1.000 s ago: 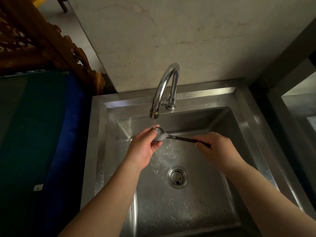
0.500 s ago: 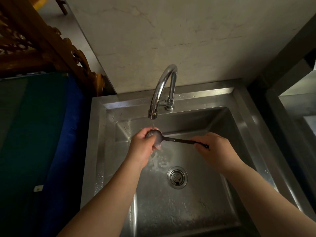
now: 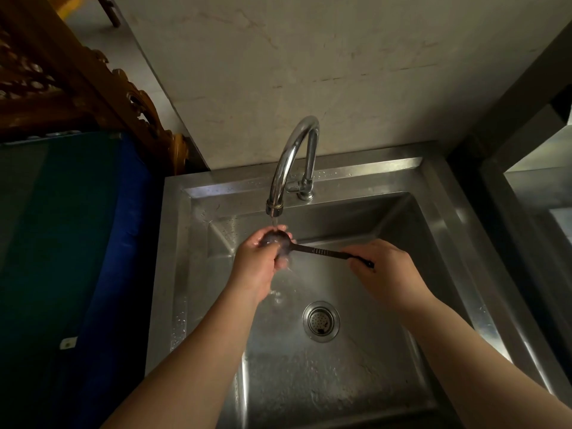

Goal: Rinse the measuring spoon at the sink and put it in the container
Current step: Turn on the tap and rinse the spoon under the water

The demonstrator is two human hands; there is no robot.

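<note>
You stand over one stainless steel sink (image 3: 439,193), its square basin wet and speckled with drops, set against a pale, stained wall (image 3: 309,66). Taking the sink as your landmark: at its back rim rises one curved chrome faucet (image 3: 294,156), a thin stream of water running from its spout. In the basin floor sits one round drain strainer (image 3: 321,321). Left of the sink lies a dark green and blue surface (image 3: 77,243), and behind that stands carved brown woodwork (image 3: 77,82). Right of the sink is another steel unit (image 3: 538,193), only partly in view.

You hold one measuring spoon (image 3: 312,249) above the basin, directly under the spout. Your left hand (image 3: 258,263) is curled around its bowl, fingers pressed against it in the stream. Your right hand (image 3: 385,270) pinches the far end of the dark handle, which runs nearly level between your two hands.
</note>
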